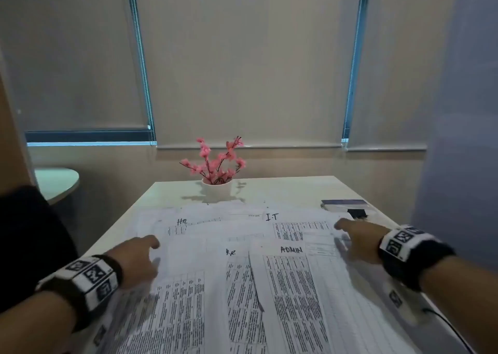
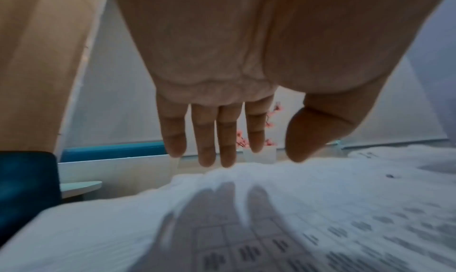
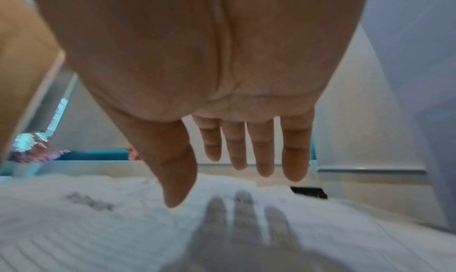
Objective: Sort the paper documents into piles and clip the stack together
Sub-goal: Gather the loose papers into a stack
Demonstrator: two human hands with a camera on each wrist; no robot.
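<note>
Several printed sheets lie fanned over the white table (image 1: pixel 296 189). Handwritten headings mark them: one HR sheet (image 1: pixel 186 225) at the far left, an I.T sheet (image 1: pixel 296 224) at the far right, another H.R. sheet (image 1: pixel 215 286) in the middle, an ADMIN sheet (image 1: pixel 293 281) on top at the right. My left hand (image 1: pixel 137 256) hovers flat over the left edge of the papers (image 2: pixel 296 208), fingers (image 2: pixel 212 139) straight, holding nothing. My right hand (image 1: pixel 355 235) hovers over the right edge of the papers (image 3: pixel 123 217), fingers (image 3: pixel 264 149) straight, empty. A black binder clip (image 1: pixel 358 213) lies just beyond it.
A white pot of pink flowers (image 1: pixel 217 175) stands at the table's far middle. A dark blue box (image 1: pixel 346 205) sits at the far right beside the clip (image 3: pixel 309 192). A black cable (image 1: pixel 452 326) runs along the right edge. A round side table (image 1: pixel 58 182) is at the left.
</note>
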